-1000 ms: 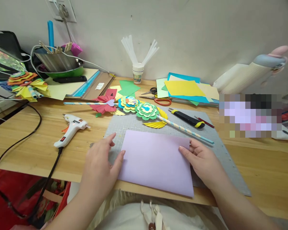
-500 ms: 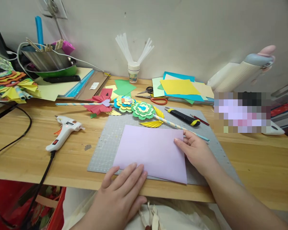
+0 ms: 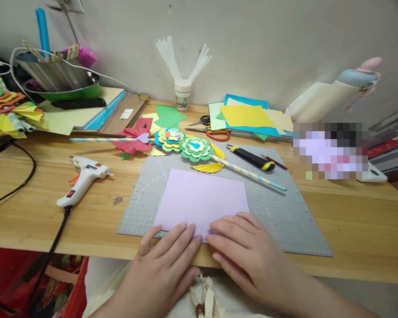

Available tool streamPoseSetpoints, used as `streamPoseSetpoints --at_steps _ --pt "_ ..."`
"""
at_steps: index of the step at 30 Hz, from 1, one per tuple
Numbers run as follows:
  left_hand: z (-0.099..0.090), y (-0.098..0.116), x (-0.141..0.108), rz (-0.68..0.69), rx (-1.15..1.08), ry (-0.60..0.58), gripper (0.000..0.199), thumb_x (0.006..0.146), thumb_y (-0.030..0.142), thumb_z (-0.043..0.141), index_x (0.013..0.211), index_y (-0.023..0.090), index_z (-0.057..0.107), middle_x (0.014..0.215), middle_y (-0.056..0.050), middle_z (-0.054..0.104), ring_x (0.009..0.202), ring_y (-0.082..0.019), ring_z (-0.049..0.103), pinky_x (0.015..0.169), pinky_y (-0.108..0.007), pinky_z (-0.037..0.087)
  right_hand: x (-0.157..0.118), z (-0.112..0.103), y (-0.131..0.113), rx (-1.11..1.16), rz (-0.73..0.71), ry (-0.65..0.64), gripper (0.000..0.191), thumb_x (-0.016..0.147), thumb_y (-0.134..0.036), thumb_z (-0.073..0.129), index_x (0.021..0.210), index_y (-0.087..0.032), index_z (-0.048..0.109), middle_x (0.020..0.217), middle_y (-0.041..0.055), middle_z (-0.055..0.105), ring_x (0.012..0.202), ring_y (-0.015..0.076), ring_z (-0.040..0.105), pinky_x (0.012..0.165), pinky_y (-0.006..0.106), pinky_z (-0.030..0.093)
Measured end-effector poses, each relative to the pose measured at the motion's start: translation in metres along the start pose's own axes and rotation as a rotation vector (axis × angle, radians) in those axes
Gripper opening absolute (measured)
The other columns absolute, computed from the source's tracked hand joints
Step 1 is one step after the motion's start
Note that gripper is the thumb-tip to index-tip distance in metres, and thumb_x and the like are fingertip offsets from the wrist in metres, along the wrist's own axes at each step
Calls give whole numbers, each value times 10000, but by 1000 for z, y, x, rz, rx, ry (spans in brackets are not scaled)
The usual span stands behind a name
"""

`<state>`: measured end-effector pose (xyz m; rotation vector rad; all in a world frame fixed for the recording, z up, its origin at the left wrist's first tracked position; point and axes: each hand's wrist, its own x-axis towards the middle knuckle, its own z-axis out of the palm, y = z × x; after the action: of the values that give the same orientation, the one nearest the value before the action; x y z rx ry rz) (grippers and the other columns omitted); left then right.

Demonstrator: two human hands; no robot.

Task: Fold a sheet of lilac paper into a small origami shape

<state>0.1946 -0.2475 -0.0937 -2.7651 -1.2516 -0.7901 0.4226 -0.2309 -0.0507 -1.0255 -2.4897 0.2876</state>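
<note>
A sheet of lilac paper (image 3: 202, 198) lies flat on the grey cutting mat (image 3: 278, 216), near the table's front edge. My left hand (image 3: 169, 260) rests with outstretched fingers on the sheet's near edge, left of its middle. Close beside it, my right hand (image 3: 245, 251) lies over the near right part of the paper, fingers extended and covering that corner. Behind the sheet are two layered paper flowers, one green (image 3: 196, 148) and one blue and yellow (image 3: 171, 139), with striped paper stems (image 3: 252, 171) and yellow pleated leaves.
A white glue gun (image 3: 84, 181) lies to the left, its black cord running off the front edge. A black and yellow utility knife (image 3: 250, 157), a pencil (image 3: 274, 161) and scissors (image 3: 215, 134) lie behind. Coloured paper (image 3: 248, 115) and a cup of white strips (image 3: 182, 93) stand along the wall.
My right hand has left the paper's right edge and moved left and nearer, down onto its near edge beside my left hand. My left hand stays put. The view has shifted slightly.
</note>
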Motion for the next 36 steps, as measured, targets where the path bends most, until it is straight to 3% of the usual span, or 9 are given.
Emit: streamPoseSetpoints --at_steps 6,12,20,30,36 --pt "-1 0 5 20 7 32 332 934 381 532 1203 216 637 1247 3 673 1166 -160 599 1177 -317 91 -4 9 7 -162 -37 -21 229 942 -317 517 1113 -275 663 1307 20 624 1229 269 505 1072 484 211" --pt "-4 1 11 38 22 60 281 930 315 527 1149 203 664 1167 -17 717 1116 -161 628 1159 -307 132 -11 19 13 -165 -49 36 237 912 -428 590 1116 -325 655 1405 -20 554 1377 263 358 1148 528 61" --pt "-3 1 11 18 -12 58 265 924 286 531 1136 203 666 1180 -8 711 1118 -171 624 1128 -303 200 -29 -2 24 -265 -86 -27 194 922 -326 582 1095 -309 667 1409 -21 551 1384 257 361 1151 522 54" --pt "-1 0 9 -18 -42 60 275 920 302 538 1158 222 651 1205 1 699 1139 -178 618 1090 -311 272 -74 -23 37 -364 24 -42 241 909 -229 564 1098 -334 671 1321 10 627 1293 277 488 1112 569 139" --pt "-4 -5 9 98 44 -49 367 872 281 596 1232 208 608 1272 -7 660 1170 -190 596 1091 -316 253 -100 -39 51 -464 -61 -140 287 861 -284 630 1146 -316 643 1309 24 632 1253 304 525 1120 596 67"
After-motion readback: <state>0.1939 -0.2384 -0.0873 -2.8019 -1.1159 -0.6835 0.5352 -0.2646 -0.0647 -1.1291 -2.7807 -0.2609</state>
